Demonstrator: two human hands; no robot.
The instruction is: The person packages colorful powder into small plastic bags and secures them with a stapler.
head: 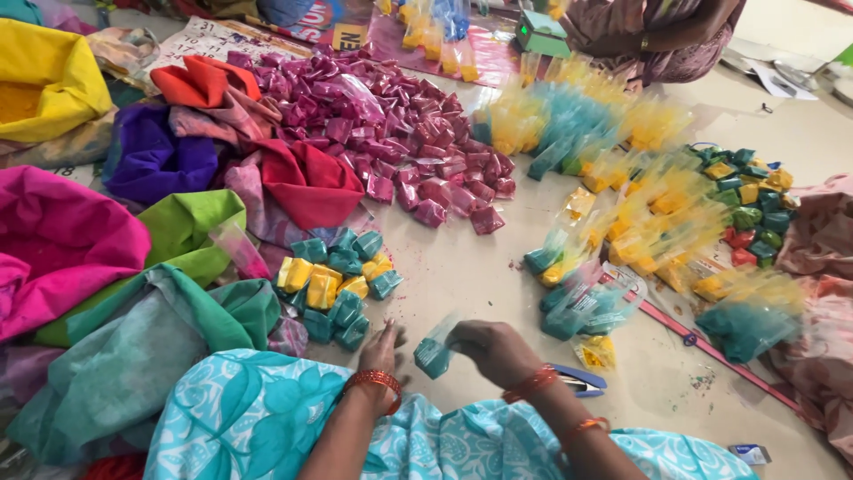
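My right hand (498, 348) pinches a small clear packet of teal powder (434, 354) by its top, just above the floor. My left hand (382, 348) rests flat on the floor beside that packet, fingers apart, close to a heap of folded teal and yellow packets (333, 284). Both wrists carry orange bangles. A blue stapler (577, 380) lies on the floor behind my right wrist.
A big pile of magenta packets (400, 133) lies ahead. Unsealed yellow and teal packets (622, 222) curve around the right. Cloth sacks of coloured powder (62, 240) crowd the left. Another person (657, 36) sits at the far side. A mixed-colour packet pile (751, 209) lies at right.
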